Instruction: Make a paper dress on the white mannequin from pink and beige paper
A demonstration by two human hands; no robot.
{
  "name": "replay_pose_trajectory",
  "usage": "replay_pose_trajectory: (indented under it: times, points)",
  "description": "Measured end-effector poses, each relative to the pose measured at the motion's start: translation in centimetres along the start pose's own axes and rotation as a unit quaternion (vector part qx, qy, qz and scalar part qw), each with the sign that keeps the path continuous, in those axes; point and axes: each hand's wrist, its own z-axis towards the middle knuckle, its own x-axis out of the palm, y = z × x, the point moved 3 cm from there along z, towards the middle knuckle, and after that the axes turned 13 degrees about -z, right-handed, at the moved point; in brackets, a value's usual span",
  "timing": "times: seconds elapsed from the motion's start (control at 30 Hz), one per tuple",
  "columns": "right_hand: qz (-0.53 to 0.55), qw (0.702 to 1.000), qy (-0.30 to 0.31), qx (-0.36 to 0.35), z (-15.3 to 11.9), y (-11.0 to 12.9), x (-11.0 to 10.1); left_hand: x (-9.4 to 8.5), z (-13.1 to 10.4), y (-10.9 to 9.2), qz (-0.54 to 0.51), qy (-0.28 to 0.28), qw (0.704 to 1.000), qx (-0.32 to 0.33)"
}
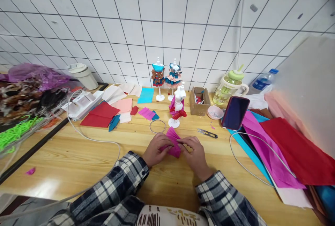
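Between my hands is a pleated piece of magenta crepe paper [172,134], gathered in at its middle. My left hand [158,149] pinches its left side, and my right hand [193,154] pinches the right side with thumb and finger. Just beyond stands a small white mannequin [179,95] with magenta and red paper on it. Two more mini mannequins, one in a turquoise and brown outfit [158,74] and one in a blue and peach outfit [173,77], stand behind. Thread snips [207,133] lie to the right of my right hand, and a thin ring [157,126] lies ahead of my left.
Red sheets [99,114] and paper scraps lie left of centre beside a white power strip [82,103]. A cardboard box [199,101], pink dish [215,112], leaning phone [235,113] and green-lidded bottle [228,88] stand at right. A looped cable [246,166] crosses stacked coloured paper.
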Motion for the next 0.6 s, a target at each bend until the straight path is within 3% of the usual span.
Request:
replay_pose_trajectory:
  times: [0.17,0.4,0.6]
  points:
    - [0.023,0.998,0.048,0.020,-0.31,-0.38,0.93,0.23,-0.08,-0.29,-0.006,0.014,1.000,0.005]
    - [0.013,0.996,0.071,0.044,-0.34,-0.29,1.12,0.45,0.01,-0.77,0.014,0.033,0.999,0.012]
    - [-0.054,0.994,0.088,-0.030,-0.60,0.18,0.74,0.92,-0.14,-0.24,0.059,0.039,0.997,-0.009]
